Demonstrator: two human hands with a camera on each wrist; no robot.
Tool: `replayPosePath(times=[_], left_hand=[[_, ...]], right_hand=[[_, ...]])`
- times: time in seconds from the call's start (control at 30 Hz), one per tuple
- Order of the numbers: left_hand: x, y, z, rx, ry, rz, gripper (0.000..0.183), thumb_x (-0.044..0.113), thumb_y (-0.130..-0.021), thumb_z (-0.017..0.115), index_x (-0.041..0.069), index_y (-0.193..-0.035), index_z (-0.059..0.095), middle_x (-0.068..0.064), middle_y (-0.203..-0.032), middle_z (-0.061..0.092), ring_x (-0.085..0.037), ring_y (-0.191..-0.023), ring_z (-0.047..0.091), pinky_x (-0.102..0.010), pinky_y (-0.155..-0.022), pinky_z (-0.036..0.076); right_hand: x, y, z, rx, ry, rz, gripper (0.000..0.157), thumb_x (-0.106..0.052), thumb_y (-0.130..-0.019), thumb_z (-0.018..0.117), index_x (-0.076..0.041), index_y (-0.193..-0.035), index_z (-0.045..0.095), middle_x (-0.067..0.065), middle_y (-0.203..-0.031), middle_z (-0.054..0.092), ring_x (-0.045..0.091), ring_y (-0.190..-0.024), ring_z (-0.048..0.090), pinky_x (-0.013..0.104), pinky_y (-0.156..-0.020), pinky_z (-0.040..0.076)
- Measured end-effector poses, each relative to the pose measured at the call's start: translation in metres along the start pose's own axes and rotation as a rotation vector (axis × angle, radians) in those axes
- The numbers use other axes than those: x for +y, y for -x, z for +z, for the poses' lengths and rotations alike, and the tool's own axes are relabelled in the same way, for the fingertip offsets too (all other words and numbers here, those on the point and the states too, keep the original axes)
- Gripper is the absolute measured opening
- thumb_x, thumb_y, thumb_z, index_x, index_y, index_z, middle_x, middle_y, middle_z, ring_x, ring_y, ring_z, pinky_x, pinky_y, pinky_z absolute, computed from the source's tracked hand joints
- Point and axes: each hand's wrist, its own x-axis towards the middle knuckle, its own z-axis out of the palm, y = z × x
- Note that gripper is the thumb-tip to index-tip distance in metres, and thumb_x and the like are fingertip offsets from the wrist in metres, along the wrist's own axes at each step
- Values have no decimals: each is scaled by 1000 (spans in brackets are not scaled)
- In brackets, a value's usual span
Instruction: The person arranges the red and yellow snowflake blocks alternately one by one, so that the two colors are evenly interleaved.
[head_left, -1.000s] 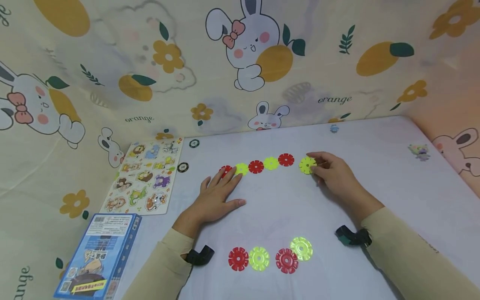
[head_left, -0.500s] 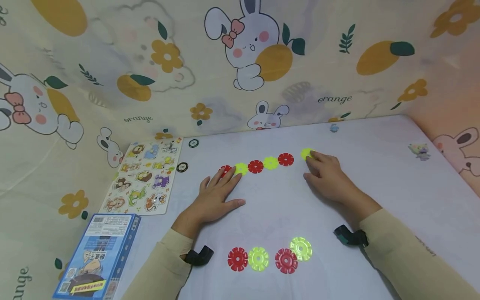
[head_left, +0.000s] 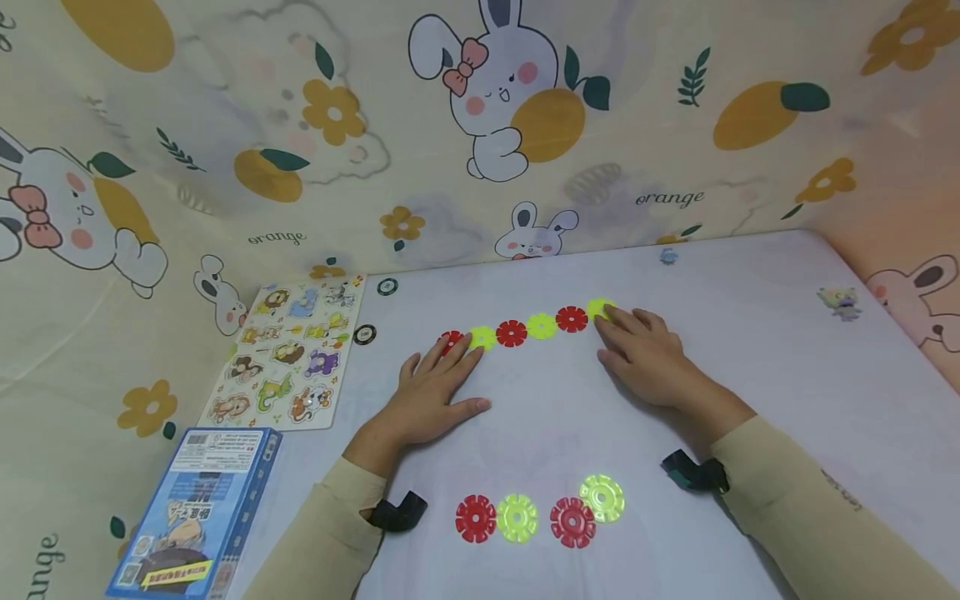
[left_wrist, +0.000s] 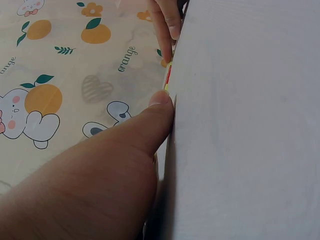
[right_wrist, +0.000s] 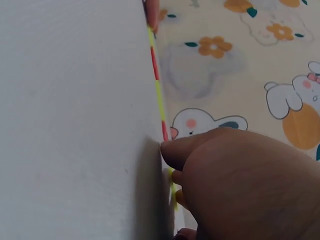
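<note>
A row of flat notched plastic discs, red and yellow-green by turns, lies across the white table. My left hand [head_left: 431,400] rests with spread fingers at the row's left end, partly covering a red disc [head_left: 450,338] and touching the yellow-green disc [head_left: 486,335] beside it. At the right end, the fingertips of my right hand [head_left: 648,358] rest on a yellow-green disc [head_left: 597,307], partly hiding it. That disc lies against a red disc [head_left: 572,319]; whether their notches interlock cannot be told. In the right wrist view the row [right_wrist: 160,100] appears edge-on, flat on the table.
Nearer me lie a red disc [head_left: 476,518] and a yellow-green disc [head_left: 517,517] side by side, plus another red disc [head_left: 573,522] touching a yellow-green one [head_left: 602,497]. An animal puzzle board [head_left: 288,354], a blue box [head_left: 195,512] and two black chips [head_left: 365,334] are on the left.
My right hand has gone from pinching the yellow-green disc to lying on it with its fingertips. The disc has moved left against the red one. My left hand has stayed put.
</note>
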Motion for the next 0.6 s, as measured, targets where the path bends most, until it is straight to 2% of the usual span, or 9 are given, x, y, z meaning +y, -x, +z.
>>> replayPosePath(times=[0.4, 0.5, 0.6], left_hand=[[0, -1, 1, 5, 2, -3, 83, 77, -83, 38, 36, -153, 20, 8, -159, 8, -23, -144, -2, -61, -106, 3], [0, -1, 1, 2, -1, -3, 83, 77, -83, 38, 36, -153, 19, 8, -159, 8, -23, -144, -2, -61, -106, 3], [0, 0, 1, 1, -1, -4, 83, 77, -83, 38, 36, -153, 19, 8, -159, 8, -24, -144, -2, -61, -106, 3]], right_hand=[[0, 3, 1, 16, -13, -5, 72, -45, -90, 61, -16, -150, 35, 11, -156, 20, 42, -137, 12, 69, -95, 18], [-1, 3, 1, 34, -57, -2, 72, -48, -90, 60, -20, -151, 33, 9, -157, 18, 42, -137, 13, 69, -95, 18], [-6, 5, -2, 71, -174, -10, 69, -45, -91, 60, -21, -150, 33, 8, -155, 22, 39, -137, 17, 66, -99, 21]])
